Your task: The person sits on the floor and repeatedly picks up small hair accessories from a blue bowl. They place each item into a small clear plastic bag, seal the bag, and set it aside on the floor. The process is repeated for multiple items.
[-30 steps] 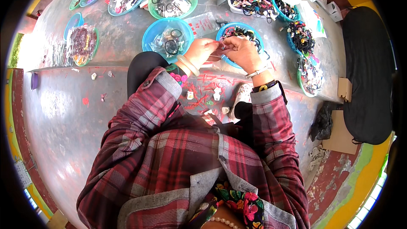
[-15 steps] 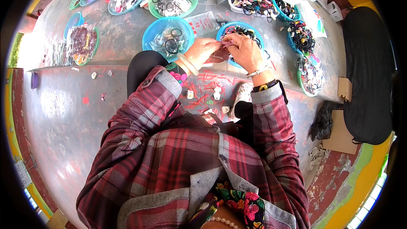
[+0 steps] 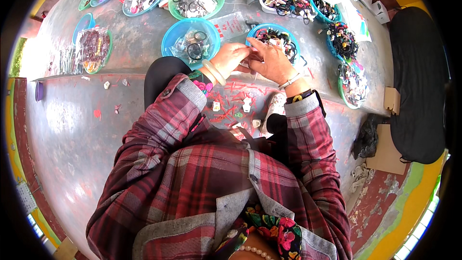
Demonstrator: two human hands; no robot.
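Note:
My left hand (image 3: pixel 228 59) and my right hand (image 3: pixel 272 62) meet fingertip to fingertip above the step edge. The left fingers are pinched together. My right thumb and fingers close in against them, with the index finger raised; whatever small thing lies between is mostly hidden. Just beyond my left hand is a blue basin (image 3: pixel 169 43) holding clear bags and black hair ties (image 3: pixel 194 52). Partly behind my right hand stands another blue basin (image 3: pixel 297 38), heaped with dark and coloured hair ties (image 3: pixel 285 39).
A green basin (image 3: pixel 221 6) and a white tub (image 3: pixel 263 5) of hair ties stand farther back. Bagged dark red beads (image 3: pixel 94 48) lie at the left. Red scraps (image 3: pixel 226 111) litter the floor near my shoe (image 3: pixel 275 105). A long black case (image 3: pixel 417 86) lies at the right.
My right fingers have shifted slightly left and the index finger has lifted. The pinkish strip seen between the hands earlier is now mostly hidden. My left hand has barely moved.

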